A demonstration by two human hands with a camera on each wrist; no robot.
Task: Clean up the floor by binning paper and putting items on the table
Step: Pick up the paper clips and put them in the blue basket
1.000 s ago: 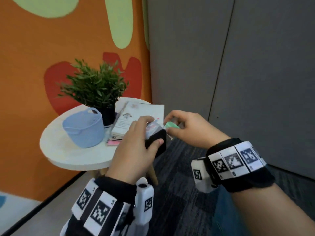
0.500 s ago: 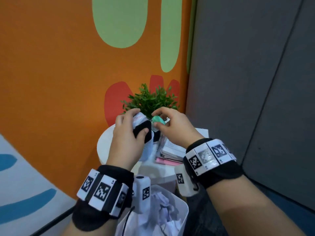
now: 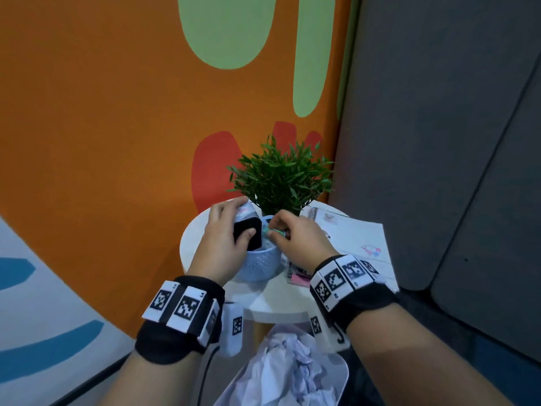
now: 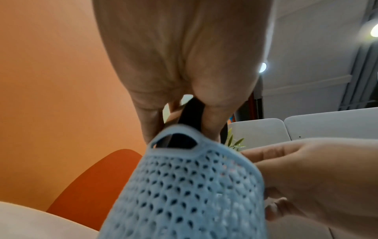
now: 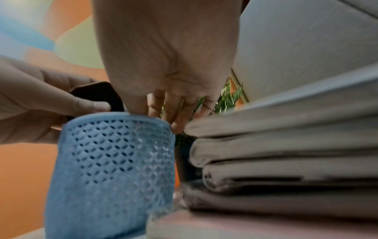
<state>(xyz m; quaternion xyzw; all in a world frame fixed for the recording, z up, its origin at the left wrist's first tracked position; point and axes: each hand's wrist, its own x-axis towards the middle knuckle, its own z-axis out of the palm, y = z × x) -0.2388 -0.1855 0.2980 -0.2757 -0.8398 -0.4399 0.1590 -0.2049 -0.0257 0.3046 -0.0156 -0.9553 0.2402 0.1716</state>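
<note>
My left hand (image 3: 242, 222) grips a black item with a pale, pink-printed part (image 3: 248, 236) and holds it at the rim of the light blue perforated basket (image 3: 260, 263). My right hand (image 3: 276, 228) pinches a small teal object (image 3: 277, 232) just over the basket's opening. The basket stands on the round white table (image 3: 281, 303). In the left wrist view the black item (image 4: 192, 111) dips behind the basket's handle hole (image 4: 174, 143). The right wrist view shows my right fingers (image 5: 163, 111) reaching over the basket (image 5: 114, 161); the teal object is hidden there.
A green potted plant (image 3: 282, 177) stands right behind the basket. Stacked booklets (image 3: 351, 238) and pink notes (image 3: 300, 279) lie on the table's right half. A clear bin of crumpled paper (image 3: 288, 367) stands on the floor below my wrists. Orange wall left, grey panels right.
I have come closer to the table. Both hands, with the same things in them, have gone from mid-air down to the blue basket's rim. The paper bin is now in view.
</note>
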